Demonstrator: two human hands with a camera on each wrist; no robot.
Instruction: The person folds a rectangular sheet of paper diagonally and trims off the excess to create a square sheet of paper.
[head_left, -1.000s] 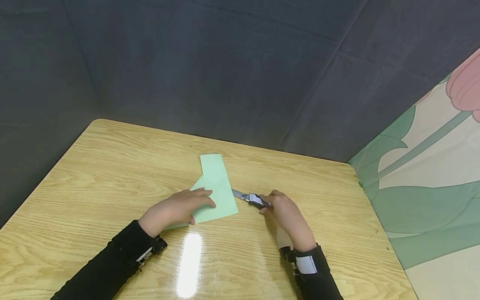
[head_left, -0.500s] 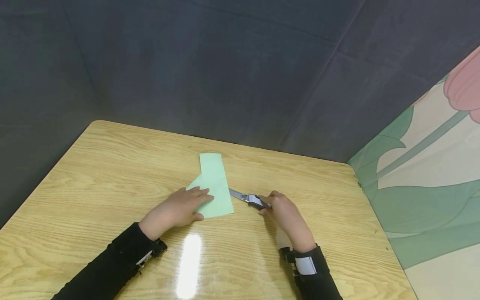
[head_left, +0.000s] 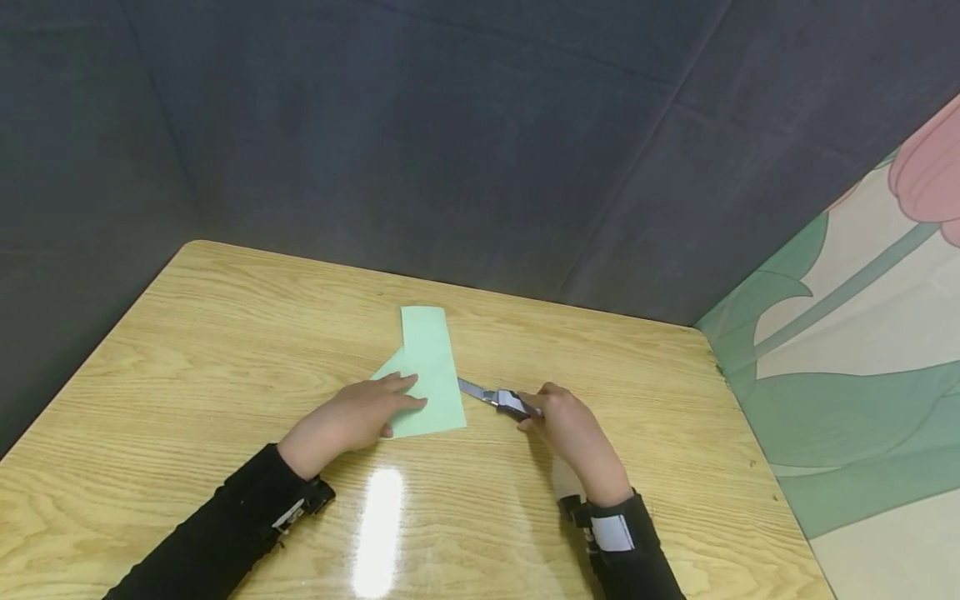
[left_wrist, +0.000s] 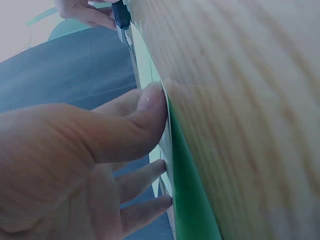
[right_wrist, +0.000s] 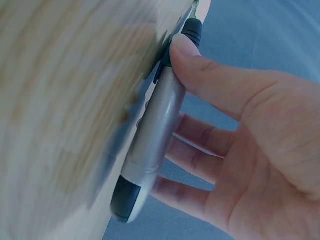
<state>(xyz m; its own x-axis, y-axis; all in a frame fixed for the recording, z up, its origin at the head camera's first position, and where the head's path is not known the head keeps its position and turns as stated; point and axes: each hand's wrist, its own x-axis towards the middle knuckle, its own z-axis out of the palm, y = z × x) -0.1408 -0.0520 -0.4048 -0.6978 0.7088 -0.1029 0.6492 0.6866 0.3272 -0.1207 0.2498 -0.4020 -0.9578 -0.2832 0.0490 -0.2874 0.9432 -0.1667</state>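
Note:
A pale green sheet of paper point(head_left: 433, 358), folded with a slanted left side, lies on the table in the head view. My left hand point(head_left: 360, 410) rests on its lower left part, fingers spread over the sheet. In the left wrist view the thumb point(left_wrist: 145, 112) touches the paper's near edge, and a darker green layer point(left_wrist: 187, 195) shows underneath. My right hand point(head_left: 573, 429) holds a utility knife point(head_left: 513, 403) with a grey and black handle, thumb near the blade end. The blade point(head_left: 476, 389) points left, its tip right at the paper's right edge and hidden there.
The wood-grain table point(head_left: 247, 333) stretches out on all sides of the paper. A dark cloth point(head_left: 412, 150) hangs along its back edge. At the right is a flower-patterned cloth point(head_left: 862, 350).
The paper has shifted slightly left, so its right edge sits further left, and the lower left strip no longer shows. My left thumb spread out, then drew in. The knife moved slightly left early on.

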